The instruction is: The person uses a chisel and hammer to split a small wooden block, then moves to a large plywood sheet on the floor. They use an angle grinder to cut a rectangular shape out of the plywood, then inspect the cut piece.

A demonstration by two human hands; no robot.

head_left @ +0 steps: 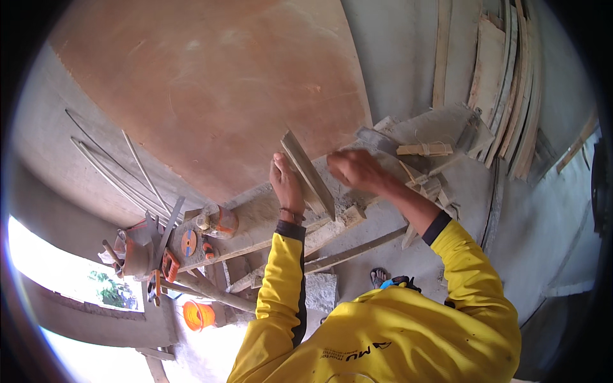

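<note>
1. The left hand (288, 189), at the centre of the frame, is gripping a narrow wooden board (308, 173); its fingers are bunching together against the board's left side, though their far pads are hiding from view.
2. The right hand (353, 168), just right of the board, is curling into a loose fist; blur is covering its fingertips, so I cannot tell whether they are pinching anything. A gap is showing between this hand and the board.
3. The board is leaning, its top end pointing to the upper left and its lower end sitting over the dusty plank bench (260, 203); whether that end is touching the bench I cannot tell.
4. The step in hand is, I judge, handwork on the board, the left hand steadying and the right hand working beside it. The next move is probably calling for a firm left hold and a clear path for the right hand.
5. Farther out, a short wood block (424, 149) is lying right of the hands, while a clear tub (221, 221), an orange disc (189, 242) and an orange-handled handsaw (170, 264) are occupying the bench's left end.
6. Long planks (520, 89) are leaning together at the upper right.
</note>
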